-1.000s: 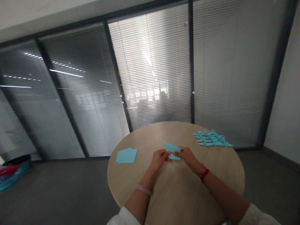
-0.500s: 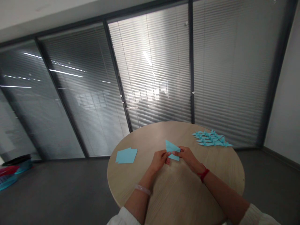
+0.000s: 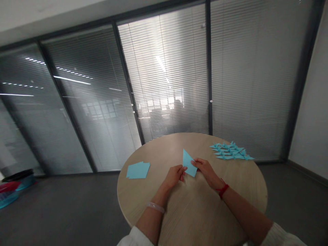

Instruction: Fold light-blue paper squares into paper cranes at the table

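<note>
Glass partition with dark frames and pale slatted blinds (image 3: 164, 68), standing beyond the grip; round, light wood-grained table (image 3: 200, 208), lying beneath it. One pointed, light-blue piece of paper (image 3: 190, 167) is resting between both hands, the left hand (image 3: 174, 176) pinching its left edge and the right hand (image 3: 205, 169) grasping its right edge, thumb on top. Flat, overlapping light-blue paper sheets (image 3: 138, 170) are lying left of the grip, while spiky, folded light-blue paper pieces (image 3: 232, 152) are sitting clustered beyond it to the right.
</note>
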Tool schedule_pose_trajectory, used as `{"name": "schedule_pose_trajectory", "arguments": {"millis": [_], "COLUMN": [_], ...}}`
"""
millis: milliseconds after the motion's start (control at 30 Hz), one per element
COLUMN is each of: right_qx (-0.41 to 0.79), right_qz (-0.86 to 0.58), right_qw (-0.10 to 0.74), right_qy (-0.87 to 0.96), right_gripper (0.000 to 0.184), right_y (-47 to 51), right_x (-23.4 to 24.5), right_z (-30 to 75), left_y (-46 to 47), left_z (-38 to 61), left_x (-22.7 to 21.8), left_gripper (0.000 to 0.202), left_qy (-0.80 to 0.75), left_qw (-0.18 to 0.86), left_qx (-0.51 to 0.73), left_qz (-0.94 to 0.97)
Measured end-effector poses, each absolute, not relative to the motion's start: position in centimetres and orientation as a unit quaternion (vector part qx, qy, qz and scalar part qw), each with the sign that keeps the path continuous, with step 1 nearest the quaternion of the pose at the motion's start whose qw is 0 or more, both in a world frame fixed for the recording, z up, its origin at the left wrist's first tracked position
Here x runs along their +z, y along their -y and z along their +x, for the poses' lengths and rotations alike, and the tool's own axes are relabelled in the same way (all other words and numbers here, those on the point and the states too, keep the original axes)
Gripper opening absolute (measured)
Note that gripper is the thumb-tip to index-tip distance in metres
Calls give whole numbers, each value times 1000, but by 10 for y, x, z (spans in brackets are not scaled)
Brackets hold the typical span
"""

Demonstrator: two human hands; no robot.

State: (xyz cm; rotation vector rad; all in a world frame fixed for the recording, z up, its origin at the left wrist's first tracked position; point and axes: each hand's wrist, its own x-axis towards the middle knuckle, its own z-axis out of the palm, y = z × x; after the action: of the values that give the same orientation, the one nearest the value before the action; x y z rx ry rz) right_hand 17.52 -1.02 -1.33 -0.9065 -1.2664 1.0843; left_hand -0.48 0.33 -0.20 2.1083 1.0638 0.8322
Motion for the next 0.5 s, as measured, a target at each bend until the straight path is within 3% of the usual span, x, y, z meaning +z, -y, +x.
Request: {"name": "schedule_pose_trajectory", "arguments": {"millis": [200,367,500], "right_qx": [455,473,493], "right_qz": [-407,-390,-385], "right_qw": [598,600,590], "right_qy": [520,514,510], "right_gripper": [46,44,42], "right_y": [6,8,9], "right_x": [-18,-16,-14], "right_z": [177,176,175], "left_y": [-5,-6,-7], "left_z": [-2,-2,-3], "left_x": [-4,-4,-5], "left_gripper": [33,64,61], "left_qy": [-393,-373,-357], "left_qw": [349,329,335], "left_qx": [367,408,439], "left_qz": [767,766,753]}}
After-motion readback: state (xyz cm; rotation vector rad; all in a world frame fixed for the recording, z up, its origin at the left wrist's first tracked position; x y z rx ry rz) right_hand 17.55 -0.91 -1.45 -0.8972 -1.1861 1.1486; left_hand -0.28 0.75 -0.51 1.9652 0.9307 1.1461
